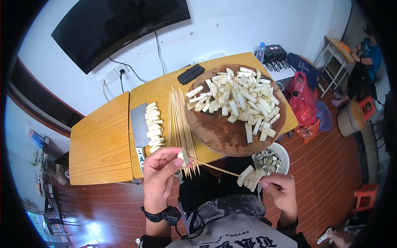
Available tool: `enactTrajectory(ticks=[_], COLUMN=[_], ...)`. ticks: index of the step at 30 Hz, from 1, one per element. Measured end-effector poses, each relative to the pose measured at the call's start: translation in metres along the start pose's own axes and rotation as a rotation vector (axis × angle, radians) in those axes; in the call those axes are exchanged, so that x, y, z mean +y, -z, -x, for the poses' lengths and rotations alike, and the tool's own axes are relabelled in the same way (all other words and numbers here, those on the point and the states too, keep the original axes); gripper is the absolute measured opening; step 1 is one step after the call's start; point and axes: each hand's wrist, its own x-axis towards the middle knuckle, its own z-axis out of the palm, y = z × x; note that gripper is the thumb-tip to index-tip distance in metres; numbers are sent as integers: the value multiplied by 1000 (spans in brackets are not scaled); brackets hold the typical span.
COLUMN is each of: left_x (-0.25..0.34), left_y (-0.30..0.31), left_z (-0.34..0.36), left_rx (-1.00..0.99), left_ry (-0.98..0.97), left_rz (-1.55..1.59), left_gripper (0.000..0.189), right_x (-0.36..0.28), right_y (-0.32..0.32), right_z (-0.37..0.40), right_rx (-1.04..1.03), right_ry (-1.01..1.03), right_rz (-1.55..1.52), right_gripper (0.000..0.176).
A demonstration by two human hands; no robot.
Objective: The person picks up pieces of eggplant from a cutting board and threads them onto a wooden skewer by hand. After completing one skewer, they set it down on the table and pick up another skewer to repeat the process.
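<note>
Left hand (159, 175): closed, with thumb and fingers pinching a pale piece (183, 156) just off the table's near edge.
Right hand (282, 191): closed around the right end of the skewer (215, 168), nearer the body than the left hand.
Skewer: a thin stick slanting from the left hand down to the right hand. Its left tip meets the piece, but I cannot tell whether it has gone in.
Threaded strips (249, 177): several pale strips bunched on the skewer, touching the right hand's fingertips.
Table (99, 140): light wood in two leaves, beyond both hands.
Board (219, 136): round and dark, on the right part of the table, with its near part bare.
Cut heap (242, 97): many pale strips spread over the far half of the board.
Sticks (178, 120): a bundle of bare skewers lying far to near, just left of the board, their near ends past the table edge by the left hand.
Cleaver (139, 122): flat on the table, left of the sticks.
Slices (154, 128): a row lying along the cleaver's right side.
Bowl (286, 153): white, low by the table's near right corner, holding scraps.
Case (190, 74): black, at the table's far edge.
Bag (302, 99): red, right of the table.
Person (368, 51): seated at far right, well apart.
</note>
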Motion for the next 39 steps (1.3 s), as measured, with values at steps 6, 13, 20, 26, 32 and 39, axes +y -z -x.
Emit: enactTrajectory(ticks=[6,13,20,26,32,39], left_x=[3,2,4,4,2,8], left_y=[0,1,0,-1,4,1], left_z=[-1,0,-1,1,1,2], left_rx=[-17,-12,-29,-17,-43,-57], left_ry=[24,28,21,20,10,20], left_rz=[61,46,19,22,-24,-70], left_gripper=[25,25,25,26,26,25], right_x=[0,2,3,2,3,3], right_y=[-1,-2,-1,-1,-2,-1], right_z=[-1,-2,-1,-1,-2,-3], right_rx=[-5,-20,-15,-8,-3,-10], right_ry=[6,2,11,12,30,51], right_rz=[-4,4,2,10,31,27], right_gripper=[10,11,11,11,12,13])
